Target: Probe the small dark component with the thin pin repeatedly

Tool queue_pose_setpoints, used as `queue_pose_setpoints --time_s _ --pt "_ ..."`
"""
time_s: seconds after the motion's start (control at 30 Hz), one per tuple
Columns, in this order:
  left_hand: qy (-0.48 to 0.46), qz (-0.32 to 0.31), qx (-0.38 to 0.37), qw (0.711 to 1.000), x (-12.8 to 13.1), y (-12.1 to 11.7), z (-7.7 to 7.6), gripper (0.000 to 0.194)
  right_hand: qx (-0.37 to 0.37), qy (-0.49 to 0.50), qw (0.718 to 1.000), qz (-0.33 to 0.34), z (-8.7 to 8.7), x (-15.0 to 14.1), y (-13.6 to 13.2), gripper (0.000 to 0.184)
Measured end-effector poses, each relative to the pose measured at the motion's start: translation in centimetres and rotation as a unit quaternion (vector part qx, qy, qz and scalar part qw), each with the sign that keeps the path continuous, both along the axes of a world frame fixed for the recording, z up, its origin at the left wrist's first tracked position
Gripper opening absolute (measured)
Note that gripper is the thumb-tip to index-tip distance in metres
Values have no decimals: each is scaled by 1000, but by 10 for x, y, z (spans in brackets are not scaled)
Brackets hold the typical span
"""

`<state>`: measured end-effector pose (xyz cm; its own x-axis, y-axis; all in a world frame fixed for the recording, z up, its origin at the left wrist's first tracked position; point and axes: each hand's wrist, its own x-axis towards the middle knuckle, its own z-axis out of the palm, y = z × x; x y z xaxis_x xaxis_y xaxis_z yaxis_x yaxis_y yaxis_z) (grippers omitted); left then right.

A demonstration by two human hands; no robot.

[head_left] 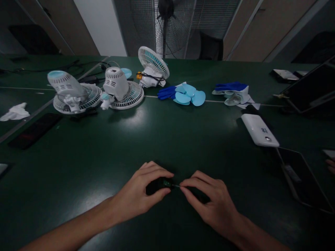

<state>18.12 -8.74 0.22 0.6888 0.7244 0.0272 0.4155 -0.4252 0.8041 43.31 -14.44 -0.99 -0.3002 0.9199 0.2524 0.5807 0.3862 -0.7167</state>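
My left hand (141,190) is closed around the dark handle of a screwdriver (165,183), low over the green table (146,139). The handle is partly hidden by my fingers. From it a thin metal shaft points right, and the thumb and fingertips of my right hand (213,197) pinch its far end, covering the tip. Both hands are near the front of the table, in the middle of the view.
Two white fan heads (68,92) (117,87) lie grille-down at the back left, with another fan (153,68) behind. Light-blue fan blades (190,94) rest against blue gloves (167,92). More gloves (232,92), a white device (259,129) and a dark tablet (303,177) lie rightward.
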Motion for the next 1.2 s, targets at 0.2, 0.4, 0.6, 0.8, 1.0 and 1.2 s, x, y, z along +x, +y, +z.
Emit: queue_pose_setpoints --time_s 0.2,0.4,0.6,0.8,1.0,1.2 --pt "41 8 24 999 -2 0 -6 13 -7 -21 1000 9 -1 1 -1 13" --pt "48 -1 19 999 -1 0 -7 15 -10 -47 999 17 -2 2 -2 13" --pt "45 -12 18 999 0 1 -8 14 -18 -6 1000 13 3 -7 1 14" --pt "43 -19 13 999 1 0 -7 14 -34 81 996 29 9 -11 7 15" --pt "44 -23 14 999 2 1 -4 14 -5 5 1000 19 2 5 4 15" --pt "58 -61 41 996 -11 -1 -4 20 -4 -1 1000 18 4 2 4 14"
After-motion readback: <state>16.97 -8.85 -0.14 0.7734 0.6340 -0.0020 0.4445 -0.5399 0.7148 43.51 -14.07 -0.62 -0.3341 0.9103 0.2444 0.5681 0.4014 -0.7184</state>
